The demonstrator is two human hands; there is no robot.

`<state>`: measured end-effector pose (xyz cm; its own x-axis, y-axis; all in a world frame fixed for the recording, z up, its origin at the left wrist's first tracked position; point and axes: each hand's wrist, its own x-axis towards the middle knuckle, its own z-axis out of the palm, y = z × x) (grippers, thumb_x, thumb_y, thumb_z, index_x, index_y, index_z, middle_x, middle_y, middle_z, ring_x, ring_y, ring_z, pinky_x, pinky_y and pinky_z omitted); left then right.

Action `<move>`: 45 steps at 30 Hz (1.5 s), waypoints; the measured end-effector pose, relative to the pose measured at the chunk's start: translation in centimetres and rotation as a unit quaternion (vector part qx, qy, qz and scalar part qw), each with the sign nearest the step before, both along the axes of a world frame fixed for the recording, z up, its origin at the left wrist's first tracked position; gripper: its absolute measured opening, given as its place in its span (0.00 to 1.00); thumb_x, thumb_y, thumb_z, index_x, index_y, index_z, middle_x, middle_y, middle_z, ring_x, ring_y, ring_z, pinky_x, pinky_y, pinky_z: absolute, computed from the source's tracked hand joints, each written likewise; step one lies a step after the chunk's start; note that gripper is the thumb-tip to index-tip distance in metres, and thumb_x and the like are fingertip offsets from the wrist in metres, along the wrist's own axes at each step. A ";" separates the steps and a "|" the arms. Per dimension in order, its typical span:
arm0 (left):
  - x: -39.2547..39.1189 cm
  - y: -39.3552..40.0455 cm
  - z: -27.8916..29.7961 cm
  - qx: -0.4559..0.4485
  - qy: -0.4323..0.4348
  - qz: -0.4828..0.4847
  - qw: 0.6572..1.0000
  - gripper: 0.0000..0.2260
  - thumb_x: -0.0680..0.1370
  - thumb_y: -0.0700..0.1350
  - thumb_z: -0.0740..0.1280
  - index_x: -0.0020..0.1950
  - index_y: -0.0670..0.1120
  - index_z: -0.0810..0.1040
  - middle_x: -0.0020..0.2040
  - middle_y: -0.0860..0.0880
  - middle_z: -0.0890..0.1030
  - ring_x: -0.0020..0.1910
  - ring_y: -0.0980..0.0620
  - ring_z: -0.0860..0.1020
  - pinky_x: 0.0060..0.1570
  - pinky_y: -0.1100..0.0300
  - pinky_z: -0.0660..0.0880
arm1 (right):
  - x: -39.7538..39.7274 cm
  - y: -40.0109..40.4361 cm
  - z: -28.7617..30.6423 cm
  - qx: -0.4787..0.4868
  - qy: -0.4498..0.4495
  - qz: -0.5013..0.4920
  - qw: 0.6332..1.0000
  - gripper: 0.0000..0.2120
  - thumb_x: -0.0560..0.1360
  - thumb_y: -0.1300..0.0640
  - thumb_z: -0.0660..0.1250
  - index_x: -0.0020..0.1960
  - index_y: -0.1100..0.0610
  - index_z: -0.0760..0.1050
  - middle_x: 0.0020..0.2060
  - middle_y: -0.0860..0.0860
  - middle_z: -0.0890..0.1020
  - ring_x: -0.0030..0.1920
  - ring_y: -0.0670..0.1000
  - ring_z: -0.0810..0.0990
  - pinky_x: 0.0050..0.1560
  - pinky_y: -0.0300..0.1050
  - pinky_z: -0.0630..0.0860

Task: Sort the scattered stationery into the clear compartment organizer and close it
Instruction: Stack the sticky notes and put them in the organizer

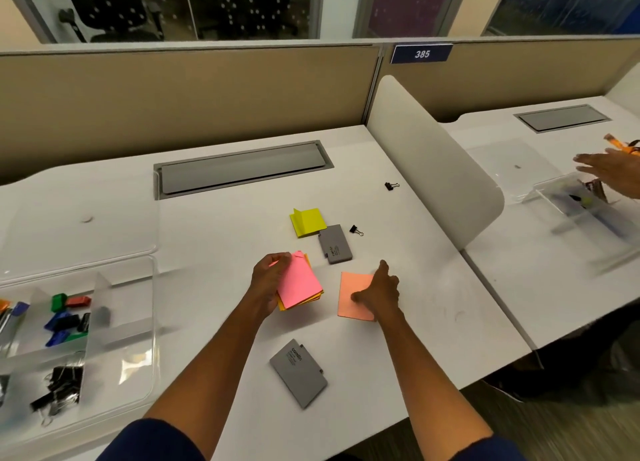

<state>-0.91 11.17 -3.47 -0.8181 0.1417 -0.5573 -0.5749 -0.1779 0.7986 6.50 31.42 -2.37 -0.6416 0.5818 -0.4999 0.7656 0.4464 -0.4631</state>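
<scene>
My left hand (pixel 268 280) grips a stack of sticky notes (pixel 301 285), pink on top with orange and yellow below, just above the white desk (pixel 207 239). My right hand (pixel 381 292) lies flat on a salmon sticky pad (pixel 351 294), fingers spread. A yellow sticky pad (pixel 308 221) lies further back, next to a grey case (pixel 335 244). A second grey case (pixel 298 372) lies near the front edge. Two black binder clips (pixel 356 230) (pixel 391 185) lie loose. The clear compartment organizer (pixel 114 322) stands open at the left, holding coloured sharpeners, binder clips and pens.
The organizer's clear lid (pixel 79 218) lies back on the desk behind it. A grey cable hatch (pixel 242 169) is set into the desk. A white divider (pixel 433 162) separates the neighbouring desk, where another person's hand (pixel 606 171) moves over another clear box (pixel 585 204).
</scene>
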 end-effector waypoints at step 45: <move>-2.6 -7.3 0.1 -0.008 0.018 0.120 0.993 0.10 0.74 0.40 0.72 0.54 0.44 0.76 0.49 0.46 0.79 0.43 0.49 0.78 0.39 0.56 0.77 | -15.7 -4.3 0.1 0.179 0.044 0.203 0.962 0.27 0.74 0.49 0.66 0.69 0.55 0.63 0.62 0.58 0.74 0.65 0.61 0.69 0.64 0.58 0.63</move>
